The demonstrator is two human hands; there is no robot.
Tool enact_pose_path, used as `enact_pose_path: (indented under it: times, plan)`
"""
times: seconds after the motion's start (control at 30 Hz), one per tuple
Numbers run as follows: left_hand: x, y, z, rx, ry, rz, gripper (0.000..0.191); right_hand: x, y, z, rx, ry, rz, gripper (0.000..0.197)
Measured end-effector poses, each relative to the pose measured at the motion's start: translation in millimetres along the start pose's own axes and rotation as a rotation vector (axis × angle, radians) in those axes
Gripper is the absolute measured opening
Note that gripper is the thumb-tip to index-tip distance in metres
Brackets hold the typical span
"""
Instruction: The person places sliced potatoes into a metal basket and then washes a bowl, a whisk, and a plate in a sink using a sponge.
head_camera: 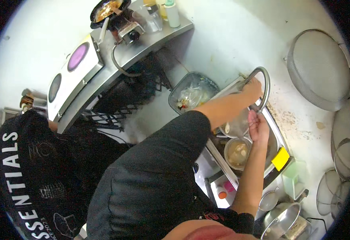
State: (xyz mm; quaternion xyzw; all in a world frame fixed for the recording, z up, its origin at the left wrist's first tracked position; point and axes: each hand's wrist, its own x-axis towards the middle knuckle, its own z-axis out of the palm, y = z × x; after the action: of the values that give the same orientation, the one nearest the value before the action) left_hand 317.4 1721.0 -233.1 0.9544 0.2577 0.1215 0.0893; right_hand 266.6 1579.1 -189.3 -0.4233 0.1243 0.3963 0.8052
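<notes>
Over the sink (278,132), my left hand (252,90) reaches to the far end, behind the curved metal faucet spout (267,87); its fingers are partly hidden by the spout. My right hand (258,126) is palm up with the fingers slightly curled, just under the spout's mouth, and nothing shows in it. Below the hands a clear container (234,124) holds something pale. Beside it a round tub (238,152) holds cloudy liquid with pale pieces. A yellow sponge or cloth (280,159) lies on the sink's near right corner.
A bin with a plastic bag (194,91) stands left of the sink. Beyond are a steel counter (109,72), a burner (130,31) and a pan of food (107,10). A person in a black top (37,168) stands at left. Strainers (318,69) hang right; a steel bowl (282,220) sits lower right.
</notes>
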Motion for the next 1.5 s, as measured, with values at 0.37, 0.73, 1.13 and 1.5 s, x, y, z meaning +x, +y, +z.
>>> enact_pose_path:
  times: [0.37,0.73,1.13,1.5]
  plan:
    - [4,-42,12,0.196,-0.091,0.234,0.041,-29,3,14,-0.264,-0.03,-0.001,0.02]
    - [1,-77,25,-0.04,-0.001,0.309,0.036,-50,12,-57,-2.161,0.004,-0.327,0.023]
    - [0,-17,-29,-0.109,-0.371,0.057,0.052,-137,-25,-53,-1.648,0.415,-0.626,0.025]
    - [-6,-37,-20,-0.027,-0.271,0.272,0.039,-215,-93,4,-0.634,-0.027,-0.718,0.032]
